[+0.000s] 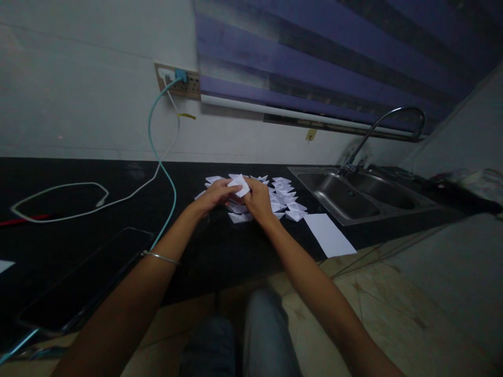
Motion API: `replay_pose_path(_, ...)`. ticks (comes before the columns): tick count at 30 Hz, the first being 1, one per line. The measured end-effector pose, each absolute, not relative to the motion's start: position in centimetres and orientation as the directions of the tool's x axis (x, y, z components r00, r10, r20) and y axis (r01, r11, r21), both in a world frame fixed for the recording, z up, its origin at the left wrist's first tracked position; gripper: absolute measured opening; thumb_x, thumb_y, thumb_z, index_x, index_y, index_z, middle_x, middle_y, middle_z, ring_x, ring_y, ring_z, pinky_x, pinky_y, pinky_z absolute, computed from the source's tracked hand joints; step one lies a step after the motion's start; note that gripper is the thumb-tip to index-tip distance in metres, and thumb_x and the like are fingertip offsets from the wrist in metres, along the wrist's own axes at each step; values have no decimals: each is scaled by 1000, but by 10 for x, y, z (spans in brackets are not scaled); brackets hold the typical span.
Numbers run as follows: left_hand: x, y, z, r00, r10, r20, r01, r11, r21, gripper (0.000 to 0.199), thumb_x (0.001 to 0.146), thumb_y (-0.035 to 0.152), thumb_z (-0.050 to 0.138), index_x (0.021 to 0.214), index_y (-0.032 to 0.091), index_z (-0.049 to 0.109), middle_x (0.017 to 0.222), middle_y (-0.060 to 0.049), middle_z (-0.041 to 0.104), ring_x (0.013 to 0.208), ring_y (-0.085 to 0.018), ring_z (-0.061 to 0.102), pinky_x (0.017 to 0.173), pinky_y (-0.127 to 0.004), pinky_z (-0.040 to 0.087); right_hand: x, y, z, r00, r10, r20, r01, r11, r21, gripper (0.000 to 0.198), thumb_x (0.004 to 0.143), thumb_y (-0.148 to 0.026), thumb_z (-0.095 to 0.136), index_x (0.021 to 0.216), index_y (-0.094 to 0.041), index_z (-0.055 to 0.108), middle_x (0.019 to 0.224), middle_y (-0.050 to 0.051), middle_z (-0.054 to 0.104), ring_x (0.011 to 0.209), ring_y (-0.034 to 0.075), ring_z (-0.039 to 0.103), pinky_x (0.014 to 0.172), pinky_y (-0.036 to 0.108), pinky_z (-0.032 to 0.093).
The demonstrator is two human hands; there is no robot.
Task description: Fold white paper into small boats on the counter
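Between my two hands is a small folded piece of white paper [239, 185], seen as a tilted square. My left hand [217, 193] grips its left side, the thumb lying across the paper. From the right, my right hand [257, 198] is closed on its other edge; some of those fingers are hidden behind the paper. Behind and around the hands, several folded white paper boats [283, 192] stand in rows on the black countertop [204, 256]. A flat white sheet of paper [330, 235] lies to the right of them, reaching the counter's front edge.
A steel double sink [334, 196] with a curved tap [373, 131] is at the right. At left lies a dark tablet or phone [90, 280], near a teal cable [171, 183] and a white cable [131, 198] running to a wall socket [192, 84].
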State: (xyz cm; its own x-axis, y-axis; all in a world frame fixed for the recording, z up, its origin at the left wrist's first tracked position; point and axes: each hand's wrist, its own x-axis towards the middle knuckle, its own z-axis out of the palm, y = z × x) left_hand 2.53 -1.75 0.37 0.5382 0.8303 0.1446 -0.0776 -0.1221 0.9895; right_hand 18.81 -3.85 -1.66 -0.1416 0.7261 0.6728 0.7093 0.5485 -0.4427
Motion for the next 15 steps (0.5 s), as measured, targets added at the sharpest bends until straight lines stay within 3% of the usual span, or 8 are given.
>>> replay_pose_path(6, 23, -12, 0, 536, 828, 165, -81, -144, 986, 27, 76, 36, 73, 91, 15, 71, 77, -8, 71, 66, -17, 65, 49, -23, 38, 188, -41, -16, -85, 746, 660, 717, 506, -479, 24, 93, -26, 52, 95, -20, 75, 84, 4, 73, 76, 20, 64, 72, 30, 44)
replay_pose_path(9, 22, -11, 0, 535, 822, 195, -76, -183, 980, 24, 74, 36, 74, 84, 14, 70, 71, -6, 69, 62, -15, 63, 47, -21, 35, 189, -35, -18, -34, 760, 649, 673, 497, -547, 24, 89, -26, 54, 84, -17, 76, 73, 3, 70, 67, 19, 61, 68, 31, 44)
replay_pose_path(13, 17, -10, 1, 584, 788, 193, -89, -175, 981, 26, 74, 36, 73, 84, 12, 70, 71, -8, 70, 60, -14, 62, 47, -21, 35, 196, -24, -16, -191, 792, 580, 398, 602, -692, 25, 83, -20, 57, 101, -19, 75, 99, 5, 75, 90, 21, 66, 85, 34, 50)
replay_pose_path(15, 15, -8, 0, 623, 760, 186, -91, -166, 982, 27, 74, 35, 74, 84, 11, 70, 70, -8, 70, 57, -13, 60, 47, -21, 34, 203, -23, -14, -289, 809, 511, 271, 582, -767, 33, 79, -17, 60, 109, -20, 72, 113, 6, 72, 103, 22, 65, 94, 38, 50)
